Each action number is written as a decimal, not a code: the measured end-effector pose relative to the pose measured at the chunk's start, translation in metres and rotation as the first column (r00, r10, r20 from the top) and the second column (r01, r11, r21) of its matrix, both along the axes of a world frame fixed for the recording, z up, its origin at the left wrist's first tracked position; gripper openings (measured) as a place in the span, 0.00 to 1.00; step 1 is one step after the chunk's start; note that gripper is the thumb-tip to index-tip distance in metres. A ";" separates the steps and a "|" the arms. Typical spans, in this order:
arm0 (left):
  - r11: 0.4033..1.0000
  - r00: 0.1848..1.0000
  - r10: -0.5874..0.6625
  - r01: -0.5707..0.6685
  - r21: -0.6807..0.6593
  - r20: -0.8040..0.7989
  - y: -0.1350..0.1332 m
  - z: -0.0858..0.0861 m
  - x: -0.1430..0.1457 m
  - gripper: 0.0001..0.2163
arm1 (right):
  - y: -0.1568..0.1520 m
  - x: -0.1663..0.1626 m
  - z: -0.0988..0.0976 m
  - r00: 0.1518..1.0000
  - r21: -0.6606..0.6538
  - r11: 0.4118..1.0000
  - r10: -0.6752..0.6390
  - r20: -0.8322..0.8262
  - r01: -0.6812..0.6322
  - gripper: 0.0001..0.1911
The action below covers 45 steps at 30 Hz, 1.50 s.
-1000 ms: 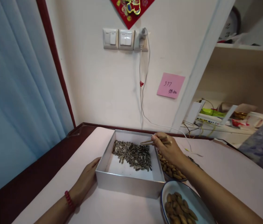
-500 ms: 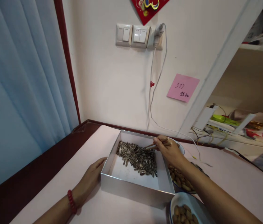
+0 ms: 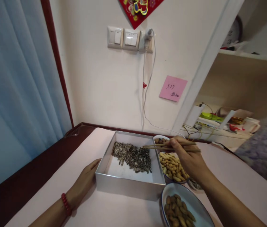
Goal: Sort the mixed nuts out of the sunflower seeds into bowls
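A shallow silver-rimmed box [image 3: 130, 186] stands on the pale pink table cover, with striped sunflower seeds [image 3: 133, 156] heaped along its back and right side. My left hand [image 3: 86, 176], wearing a red bead bracelet [image 3: 66, 204], lies with fingers stretched along the box's left wall; some fingertips are hidden there. In my right hand [image 3: 187, 157] is a pair of wooden chopsticks [image 3: 157, 146]. Their tips reach over the box's right rim, above the seeds. Whether anything sits between the tips, I cannot tell.
Right of the box are a bowl of peanuts [image 3: 172, 167], a bowl of brown oblong nuts [image 3: 178, 211] and a small bowl of round nuts [image 3: 161, 139]. A white cable [image 3: 157, 126] hangs from the wall socket. A blue curtain [image 3: 17, 78] hangs at left.
My right hand has moved back to the right with the chopsticks, out from over the box. The peanuts and round nuts show more now. The view has shifted slightly.
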<state>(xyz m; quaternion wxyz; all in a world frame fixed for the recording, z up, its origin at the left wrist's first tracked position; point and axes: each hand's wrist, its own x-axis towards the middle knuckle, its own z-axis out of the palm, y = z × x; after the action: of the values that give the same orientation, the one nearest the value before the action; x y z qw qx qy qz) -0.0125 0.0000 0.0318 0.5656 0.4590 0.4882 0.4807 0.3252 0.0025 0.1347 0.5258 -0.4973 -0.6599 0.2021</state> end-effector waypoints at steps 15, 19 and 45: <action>0.997 0.985 -0.017 0.030 0.074 -0.172 0.010 -0.006 -0.010 0.16 | -0.119 0.121 0.001 0.822 0.099 0.817 -0.557 -0.118 0.568 0.16; 0.998 0.991 -0.040 0.046 0.050 -0.124 0.007 0.000 -0.005 0.16 | -0.112 0.105 0.007 0.883 0.187 0.867 -0.431 -0.186 0.462 0.13; 1.000 0.997 -0.031 0.031 -0.004 -0.064 0.005 -0.003 -0.005 0.19 | 0.021 -0.020 -0.031 0.900 -0.097 0.992 0.118 0.420 -0.085 0.18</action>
<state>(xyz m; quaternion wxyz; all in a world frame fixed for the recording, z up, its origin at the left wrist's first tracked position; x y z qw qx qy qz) -0.0174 0.0045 0.0286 0.5578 0.4806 0.4996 0.4564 0.3049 0.0232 0.1039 0.3390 -0.5139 -0.7753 0.1413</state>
